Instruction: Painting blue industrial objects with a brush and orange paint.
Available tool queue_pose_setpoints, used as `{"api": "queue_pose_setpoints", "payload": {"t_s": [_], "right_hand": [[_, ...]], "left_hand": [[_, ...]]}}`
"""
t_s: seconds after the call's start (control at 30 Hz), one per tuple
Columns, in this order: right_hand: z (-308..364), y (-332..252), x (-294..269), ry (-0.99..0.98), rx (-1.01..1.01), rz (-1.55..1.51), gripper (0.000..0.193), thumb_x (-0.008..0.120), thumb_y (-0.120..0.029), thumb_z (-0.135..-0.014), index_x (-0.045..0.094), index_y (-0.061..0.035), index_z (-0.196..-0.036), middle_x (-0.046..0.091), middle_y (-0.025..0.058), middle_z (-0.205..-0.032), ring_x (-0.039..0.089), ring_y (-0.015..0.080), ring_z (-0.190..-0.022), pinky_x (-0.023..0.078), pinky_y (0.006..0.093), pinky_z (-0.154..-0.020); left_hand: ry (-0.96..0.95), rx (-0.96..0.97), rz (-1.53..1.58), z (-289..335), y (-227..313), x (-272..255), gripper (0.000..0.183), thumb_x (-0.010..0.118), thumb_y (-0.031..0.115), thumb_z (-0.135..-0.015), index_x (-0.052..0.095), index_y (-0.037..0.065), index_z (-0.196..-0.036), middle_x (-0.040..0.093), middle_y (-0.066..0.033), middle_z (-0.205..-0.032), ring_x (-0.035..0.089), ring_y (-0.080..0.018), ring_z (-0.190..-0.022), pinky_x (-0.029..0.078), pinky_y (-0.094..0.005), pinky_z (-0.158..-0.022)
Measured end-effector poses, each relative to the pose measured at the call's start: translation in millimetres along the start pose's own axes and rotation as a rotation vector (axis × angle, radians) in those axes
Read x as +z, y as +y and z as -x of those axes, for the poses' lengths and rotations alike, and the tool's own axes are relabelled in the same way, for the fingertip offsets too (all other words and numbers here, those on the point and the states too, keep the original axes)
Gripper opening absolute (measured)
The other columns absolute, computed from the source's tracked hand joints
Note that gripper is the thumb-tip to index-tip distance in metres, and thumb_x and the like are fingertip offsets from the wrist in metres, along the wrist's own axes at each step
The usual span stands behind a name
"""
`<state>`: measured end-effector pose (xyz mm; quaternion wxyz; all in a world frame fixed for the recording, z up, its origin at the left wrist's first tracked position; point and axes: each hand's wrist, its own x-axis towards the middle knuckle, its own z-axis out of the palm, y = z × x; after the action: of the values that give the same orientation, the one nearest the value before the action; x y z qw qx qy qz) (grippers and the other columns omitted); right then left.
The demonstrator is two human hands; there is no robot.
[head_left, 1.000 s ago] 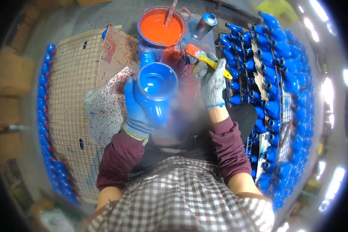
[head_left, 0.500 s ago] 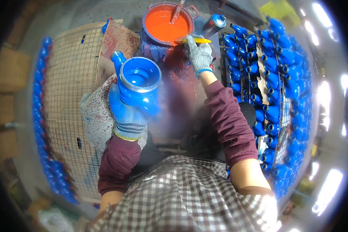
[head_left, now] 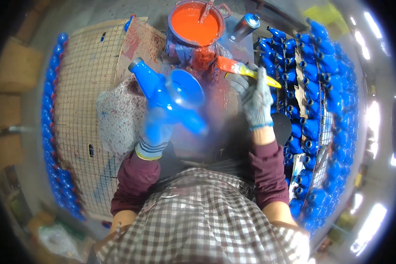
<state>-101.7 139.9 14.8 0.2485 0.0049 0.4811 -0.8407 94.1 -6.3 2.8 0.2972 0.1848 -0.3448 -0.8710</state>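
Observation:
My left hand point(head_left: 156, 134), in a blue-stained knit glove, grips a glossy blue branched pipe fitting point(head_left: 152, 81) from below. The fitting is tilted, its wide round mouth toward the right and one neck toward the upper left; motion blurs its lower part and the fingers. In my right hand point(head_left: 257, 94), gloved in grey, a flat paintbrush point(head_left: 240, 68) with a yellow handle is pinched. Its orange-red bristles point left, apart from the fitting and below the paint pot. The round pot point(head_left: 174, 33) at the far middle holds orange-red paint, with a stick in it.
A spray can point(head_left: 245, 27) stands right of the pot. Rows of blue fittings point(head_left: 310, 88) are stacked on racks at the right; more blue pieces point(head_left: 48, 132) line the far left beyond a wire-mesh board point(head_left: 83, 97). A paint-spattered cloth point(head_left: 121, 114) lies beside my left hand.
My right hand has moved from the pot's edge to the right and nearer, bringing the brush along, its bristles showing now. The fitting has been turned and shifted right in my left hand.

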Motion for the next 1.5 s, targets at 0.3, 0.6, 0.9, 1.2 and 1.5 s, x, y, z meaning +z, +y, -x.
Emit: {"api": "queue_pose_setpoints", "payload": {"t_s": [0.3, 0.6, 0.9, 1.2, 1.5], "right_hand": [[67, -45, 50, -0.156, -0.59, 0.701, 0.017, 0.076, -0.009, -0.081, 0.067, -0.001, -0.093, 0.067, 0.0034, -0.081, 0.061, 0.0096, -0.069, 0.05, 0.0232, -0.065], [86, -59, 50, -0.109, -0.693, 0.888, 0.016, 0.078, -0.018, -0.079, 0.07, -0.0044, -0.083, 0.067, 0.0044, -0.072, 0.062, 0.011, -0.06, 0.049, 0.0236, -0.058], [125, -67, 46, -0.331, -1.098, 1.133, 0.018, 0.077, 0.0, -0.072, 0.064, -0.0044, -0.084, 0.063, 0.007, -0.077, 0.062, 0.0242, -0.071, 0.049, 0.0321, -0.065], [131, -72, 41, -0.627, -1.011, 1.037, 0.021, 0.079, -0.014, -0.069, 0.064, -0.0048, -0.079, 0.063, 0.0091, -0.072, 0.061, 0.0264, -0.066, 0.05, 0.0375, -0.063], [106, -49, 14, -0.524, -0.699, 0.475, 0.019, 0.069, -0.002, -0.074, 0.058, -0.0036, -0.089, 0.06, 0.0164, -0.092, 0.06, 0.0229, -0.084, 0.051, 0.0335, -0.073]], "left_hand": [[-0.541, 0.944, -1.061, 14, 1, 24, 0.07, 0.083, 0.039, -0.067, 0.053, 0.012, -0.125, 0.052, -0.0173, -0.119, 0.055, -0.0348, -0.109, 0.049, -0.0449, -0.09], [-0.585, 1.148, -1.325, 16, -7, 25, 0.063, 0.076, 0.049, -0.069, 0.059, 0.012, -0.117, 0.054, -0.0139, -0.119, 0.057, -0.0364, -0.106, 0.05, -0.0447, -0.088], [-0.221, 0.804, -1.167, 29, -10, 44, 0.071, 0.086, 0.023, -0.061, 0.048, 0.006, -0.119, 0.052, -0.0165, -0.115, 0.06, -0.0341, -0.097, 0.052, -0.0422, -0.083], [-0.094, -0.219, 0.137, 36, -9, 25, 0.074, 0.068, 0.033, -0.081, 0.034, 0.002, -0.139, 0.053, -0.0119, -0.125, 0.055, -0.0266, -0.113, 0.044, -0.0434, -0.1], [-0.151, -0.693, 0.961, 36, -56, -46, 0.086, 0.052, 0.071, -0.08, 0.041, 0.002, -0.132, 0.056, -0.0155, -0.11, 0.059, -0.0236, -0.075, 0.052, -0.0371, -0.069]]}}
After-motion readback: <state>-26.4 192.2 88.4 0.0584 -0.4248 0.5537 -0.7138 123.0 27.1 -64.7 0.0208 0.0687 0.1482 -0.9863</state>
